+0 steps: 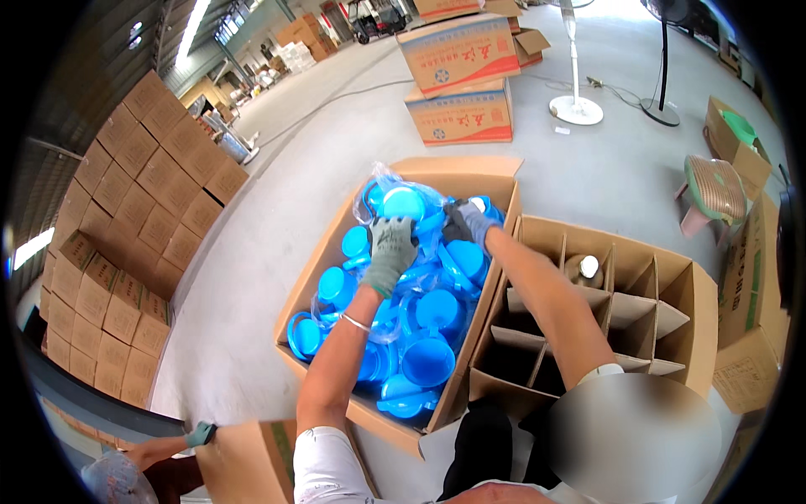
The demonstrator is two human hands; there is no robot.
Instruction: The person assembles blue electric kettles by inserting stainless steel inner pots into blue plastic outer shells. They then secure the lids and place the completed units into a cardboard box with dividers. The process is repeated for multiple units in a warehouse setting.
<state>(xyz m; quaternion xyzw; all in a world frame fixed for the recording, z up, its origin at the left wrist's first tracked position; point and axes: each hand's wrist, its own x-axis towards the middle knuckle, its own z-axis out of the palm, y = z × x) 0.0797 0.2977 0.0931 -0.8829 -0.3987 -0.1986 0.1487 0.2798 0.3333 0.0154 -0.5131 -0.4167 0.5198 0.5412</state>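
Note:
A long open cardboard carton (290, 336) in front of me is filled with bright blue plastic cups or lids (429, 361), some in clear plastic film. My left hand (392, 254), in a grey-green glove, reaches into the pile with its fingers bent down among the blue pieces; what they grip is hidden. Close to its right, my right hand (472, 223), in a dark grey glove, is closed at the carton's far right part. A small white round top (478, 204) shows beside its fingers. What this hand holds is unclear.
A divided carton (701, 328) adjoins on the right, holding a white-capped bottle (586, 270). Stacked cartons (134, 193) rise at left. Ahead stand more boxes (460, 109) and a fan base (576, 110); a stool (714, 189) is at right. Another person's gloved hand (201, 434) touches a carton lower left.

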